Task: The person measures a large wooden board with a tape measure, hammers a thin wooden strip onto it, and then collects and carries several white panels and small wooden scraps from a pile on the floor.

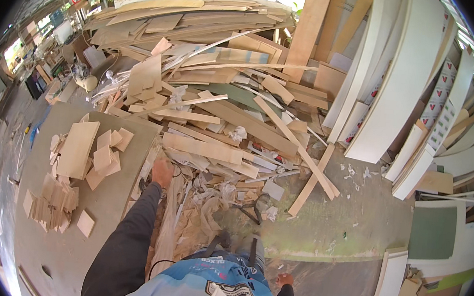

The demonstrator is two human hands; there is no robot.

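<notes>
My left hand point(161, 171) reaches forward to the gap between the grey work table point(110, 193) and the heap of wood offcuts point(203, 148). The back of it shows, with its fingers hidden, so what it grips, if anything, is unclear. A thin black loop, perhaps a cable, is beside it. Low on my right side, my right hand point(284, 279) hangs above the floor with its fingers curled and nothing visible in them. On the table lie a larger pale wood panel point(78, 149), several small square pieces point(106, 160) and a stack of thin wood pieces point(54, 202).
Long boards point(192, 20) are piled at the back. White panels point(404, 78) lean on the right. Two crossed strips point(316, 177) jut over the floor. Crumpled wrapping point(196, 223) and scraps lie before my feet. A small tank-like machine point(86, 81) stands far left.
</notes>
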